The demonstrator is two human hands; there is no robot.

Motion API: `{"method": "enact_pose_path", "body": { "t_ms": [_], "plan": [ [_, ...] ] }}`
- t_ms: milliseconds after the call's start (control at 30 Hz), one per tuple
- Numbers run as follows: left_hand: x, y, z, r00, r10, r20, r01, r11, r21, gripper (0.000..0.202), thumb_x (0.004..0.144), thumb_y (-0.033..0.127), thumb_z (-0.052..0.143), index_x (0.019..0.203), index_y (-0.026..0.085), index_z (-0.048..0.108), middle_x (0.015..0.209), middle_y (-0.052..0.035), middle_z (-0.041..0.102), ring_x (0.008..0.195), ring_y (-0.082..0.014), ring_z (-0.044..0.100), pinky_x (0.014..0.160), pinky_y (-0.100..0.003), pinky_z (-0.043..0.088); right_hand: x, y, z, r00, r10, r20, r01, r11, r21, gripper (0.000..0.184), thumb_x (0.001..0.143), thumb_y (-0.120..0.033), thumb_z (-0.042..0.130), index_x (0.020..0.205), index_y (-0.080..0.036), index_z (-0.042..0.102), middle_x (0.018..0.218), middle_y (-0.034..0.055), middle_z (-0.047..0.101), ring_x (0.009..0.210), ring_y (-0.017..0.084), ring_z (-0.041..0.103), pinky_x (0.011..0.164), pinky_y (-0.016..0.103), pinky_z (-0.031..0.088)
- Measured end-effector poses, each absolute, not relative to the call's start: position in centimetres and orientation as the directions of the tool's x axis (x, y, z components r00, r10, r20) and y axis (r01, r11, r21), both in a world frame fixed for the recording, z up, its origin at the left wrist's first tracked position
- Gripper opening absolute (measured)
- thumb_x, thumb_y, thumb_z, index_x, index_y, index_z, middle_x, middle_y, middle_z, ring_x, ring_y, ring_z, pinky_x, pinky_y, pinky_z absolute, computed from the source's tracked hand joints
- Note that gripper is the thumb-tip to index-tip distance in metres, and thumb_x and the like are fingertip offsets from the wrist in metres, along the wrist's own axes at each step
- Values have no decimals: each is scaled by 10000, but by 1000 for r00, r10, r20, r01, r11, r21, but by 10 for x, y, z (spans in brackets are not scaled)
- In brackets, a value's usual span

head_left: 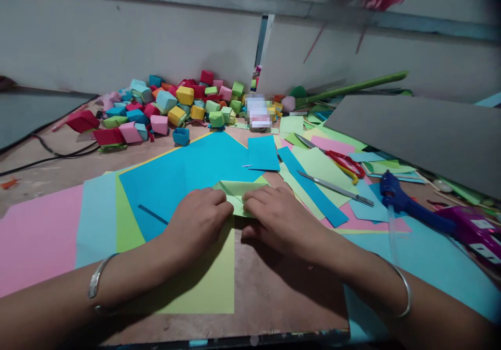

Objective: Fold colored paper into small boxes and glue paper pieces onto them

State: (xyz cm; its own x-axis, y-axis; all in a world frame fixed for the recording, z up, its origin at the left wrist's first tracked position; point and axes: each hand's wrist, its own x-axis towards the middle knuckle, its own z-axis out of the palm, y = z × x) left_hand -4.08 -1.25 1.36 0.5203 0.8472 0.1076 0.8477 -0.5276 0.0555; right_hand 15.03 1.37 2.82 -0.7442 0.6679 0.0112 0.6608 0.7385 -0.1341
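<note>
Your pale green paper (240, 187) is creased into a narrow folded strip, a flap standing along its far edge and lighter faces showing between your hands. It sits at the near edge of the blue sheet (188, 167), whether touching it you cannot tell. Your left hand (201, 211) and right hand (279, 211) each have curled fingers clamped on one end, hiding those ends; your left thumb is hard to make out. The purple-and-blue glue gun (438, 222) is cut off at the right.
</note>
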Motion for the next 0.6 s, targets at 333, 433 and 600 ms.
{"method": "enact_pose_path", "body": {
  "t_ms": [333,433,600],
  "plan": [
    [-46,-10,11,521,782,342,828,-560,22,256,866,85,519,825,238,720,1046,-66,693,1031,-309,556,743,-412,414,163,42,23,-534,824,190,747,565,-350,259,802,-284,659,1027,-159,635,970,88,671,910,230,556,749,331,399],
    [-48,-6,11,407,779,477,848,-516,119,227,888,144,522,953,244,715,1248,-111,591,1186,-340,470,911,-518,406,161,40,25,-532,842,94,721,508,-471,57,771,-226,632,739,-184,611,691,-6,600,656,137,517,578,252,354],
    [-52,1,9,-7,922,387,566,-316,762,518,951,293,423,1441,212,279,1479,-157,368,1374,-278,349,1055,-503,390,158,33,34,-361,914,186,692,396,-603,166,779,-233,571,654,-198,467,610,-46,472,546,95,396,512,243,309]
  ]
}}
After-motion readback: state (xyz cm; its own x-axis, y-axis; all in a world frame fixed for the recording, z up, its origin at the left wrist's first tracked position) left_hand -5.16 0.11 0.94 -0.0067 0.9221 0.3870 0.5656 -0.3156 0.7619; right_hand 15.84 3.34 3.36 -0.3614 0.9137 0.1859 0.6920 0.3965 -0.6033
